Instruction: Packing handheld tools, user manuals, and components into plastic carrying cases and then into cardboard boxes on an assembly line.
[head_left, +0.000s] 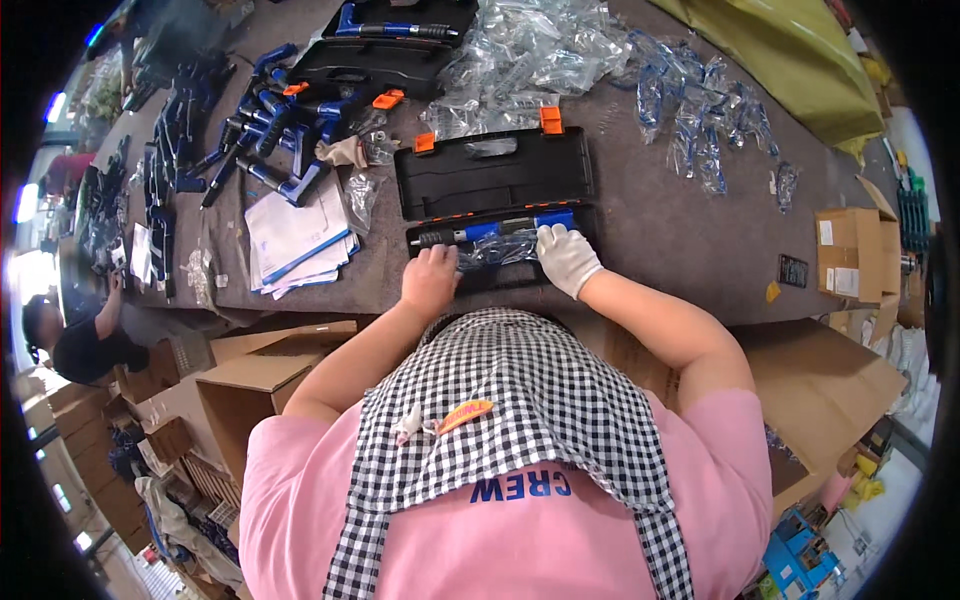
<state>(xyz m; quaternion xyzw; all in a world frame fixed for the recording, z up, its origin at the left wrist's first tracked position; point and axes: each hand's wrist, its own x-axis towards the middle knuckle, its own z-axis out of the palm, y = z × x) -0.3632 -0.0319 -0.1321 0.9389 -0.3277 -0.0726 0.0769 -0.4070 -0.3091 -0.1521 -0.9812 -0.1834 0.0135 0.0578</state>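
Case, black, open on the table before the wearer, lid tipped back, two orange latches on its far edge. Contents: one blue-and-black tool, lying lengthwise in the base along the hinge side; one clear bag of parts, nearer the wearer. Left hand, bare: fingers curled at the left end of the bag; whether they pinch it, cannot tell. Right hand, white-gloved: fingers bent down over the right end of the tool and bag, narrow; a firm hold cannot be confirmed. Step in hand, by judgement: settling the bag beside the tool. Best done by spreading the bag flat, pressing both ends evenly, tucking loose film inside the rim and keeping the tool level, so that the lid would meet no bulge. Obscured: fingertips of both hands, the base's recesses beneath the bag, the tool's right end partly under the glove. Indistinct: the bag's exact parts, lost in glare. Cut off: a second case, at the upper edge.
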